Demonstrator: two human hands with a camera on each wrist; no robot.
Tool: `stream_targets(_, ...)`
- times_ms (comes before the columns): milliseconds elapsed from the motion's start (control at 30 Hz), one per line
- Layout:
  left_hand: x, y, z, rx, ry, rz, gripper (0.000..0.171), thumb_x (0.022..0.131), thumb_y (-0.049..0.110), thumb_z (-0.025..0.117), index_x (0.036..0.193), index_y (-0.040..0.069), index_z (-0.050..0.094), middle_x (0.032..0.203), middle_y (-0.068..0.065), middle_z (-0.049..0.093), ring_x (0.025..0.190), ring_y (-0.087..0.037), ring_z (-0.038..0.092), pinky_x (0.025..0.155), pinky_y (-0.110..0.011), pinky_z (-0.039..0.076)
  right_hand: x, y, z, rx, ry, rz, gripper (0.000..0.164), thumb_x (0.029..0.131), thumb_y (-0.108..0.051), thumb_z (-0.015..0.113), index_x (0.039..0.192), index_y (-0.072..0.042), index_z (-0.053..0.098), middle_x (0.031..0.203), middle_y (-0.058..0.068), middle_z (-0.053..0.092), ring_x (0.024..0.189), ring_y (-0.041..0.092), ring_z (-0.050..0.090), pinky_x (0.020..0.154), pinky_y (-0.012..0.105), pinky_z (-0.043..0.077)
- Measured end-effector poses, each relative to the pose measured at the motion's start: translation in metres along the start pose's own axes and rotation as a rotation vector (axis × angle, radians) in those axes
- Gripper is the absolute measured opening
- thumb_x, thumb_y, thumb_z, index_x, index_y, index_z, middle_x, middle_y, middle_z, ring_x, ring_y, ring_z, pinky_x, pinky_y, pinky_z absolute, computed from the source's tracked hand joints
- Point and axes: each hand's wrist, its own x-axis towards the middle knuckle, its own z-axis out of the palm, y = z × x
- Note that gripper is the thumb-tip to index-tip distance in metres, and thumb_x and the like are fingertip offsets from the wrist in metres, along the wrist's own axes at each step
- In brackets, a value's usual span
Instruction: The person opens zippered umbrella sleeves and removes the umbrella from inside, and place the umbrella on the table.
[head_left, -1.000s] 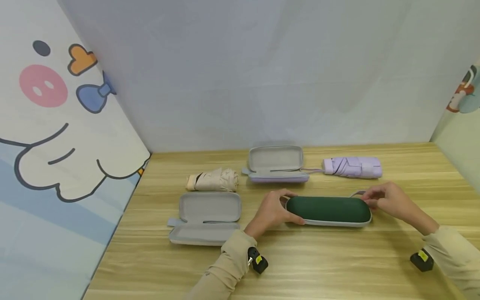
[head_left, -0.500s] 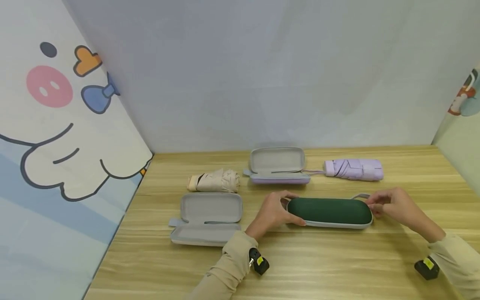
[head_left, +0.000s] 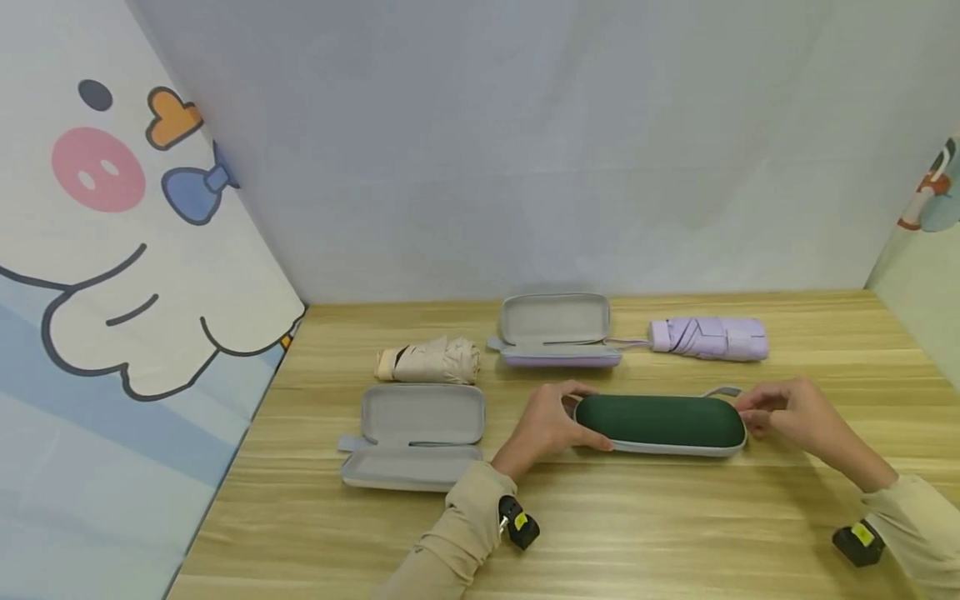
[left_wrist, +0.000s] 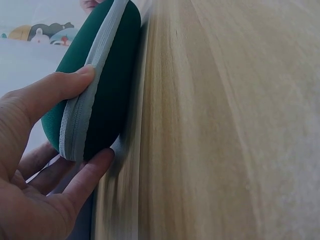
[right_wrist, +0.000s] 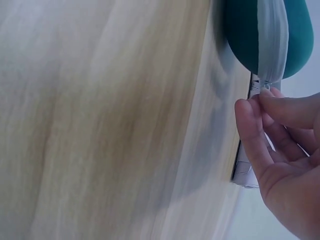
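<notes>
Thumb and fingers of the left hand (head_left: 549, 423) are curled round the left end of a dark-green zippered case (head_left: 660, 421), which is laid on the wood-grain table (head_left: 637, 533). At its right end, a zipper pull (right_wrist: 262, 86), mostly hidden by the fingertips, is pinched by the right hand (head_left: 798, 412). Farther back, a folded lilac umbrella (head_left: 708, 338) is set beside an open lilac case (head_left: 555, 321). To the left, an open cream case (head_left: 423, 412) is placed just before a folded beige umbrella (head_left: 435, 362).
</notes>
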Motion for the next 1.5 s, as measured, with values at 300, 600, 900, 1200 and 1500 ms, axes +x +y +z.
stream_targets(300,-0.001,0.001,-0.001,-0.010,-0.002,-0.001,0.066,0.050,0.032,0.095,0.110,0.027,0.069,0.103,0.008,0.063,0.092,-0.010,0.059,0.074,-0.026,0.050,-0.005,-0.001,-0.001,-0.006,-0.006,0.033,0.005,0.084,0.002,0.067,0.086,0.001,0.071,0.074,0.005,0.067,0.058,0.010,0.058,0.053,0.025,0.047)
stream_targets(600,-0.001,0.002,-0.001,-0.031,0.004,-0.002,0.065,0.050,0.030,0.095,0.109,0.025,0.069,0.100,0.008,0.063,0.089,-0.009,0.059,0.073,-0.025,0.049,-0.008,-0.004,-0.001,0.017,-0.009,0.064,0.005,0.084,-0.002,0.067,0.087,0.002,0.070,0.071,0.005,0.067,0.058,0.012,0.059,0.054,0.026,0.049)
stream_targets(900,-0.001,0.003,-0.001,-0.025,0.007,-0.009,0.064,0.050,0.029,0.095,0.109,0.025,0.070,0.098,0.008,0.063,0.087,-0.008,0.058,0.072,-0.025,0.049,-0.011,-0.004,0.000,0.022,0.015,0.068,0.005,0.083,-0.001,0.068,0.087,0.002,0.070,0.070,0.006,0.067,0.058,0.013,0.059,0.053,0.026,0.049)
stream_targets(1200,-0.001,0.005,-0.001,-0.011,0.011,-0.026,0.064,0.050,0.031,0.095,0.108,0.027,0.070,0.101,0.009,0.063,0.090,-0.008,0.058,0.073,-0.026,0.049,-0.015,-0.004,0.003,0.031,0.053,0.073,0.005,0.082,0.002,0.068,0.086,0.004,0.071,0.073,0.008,0.068,0.058,0.012,0.059,0.052,0.026,0.050)
stream_targets(1500,-0.002,0.006,-0.001,0.009,0.013,-0.027,0.064,0.051,0.033,0.094,0.109,0.027,0.070,0.103,0.009,0.063,0.091,-0.008,0.058,0.074,-0.026,0.049,-0.017,-0.003,0.006,0.027,0.087,0.071,0.005,0.083,0.000,0.069,0.086,0.003,0.070,0.074,0.007,0.068,0.059,0.011,0.060,0.053,0.024,0.049)
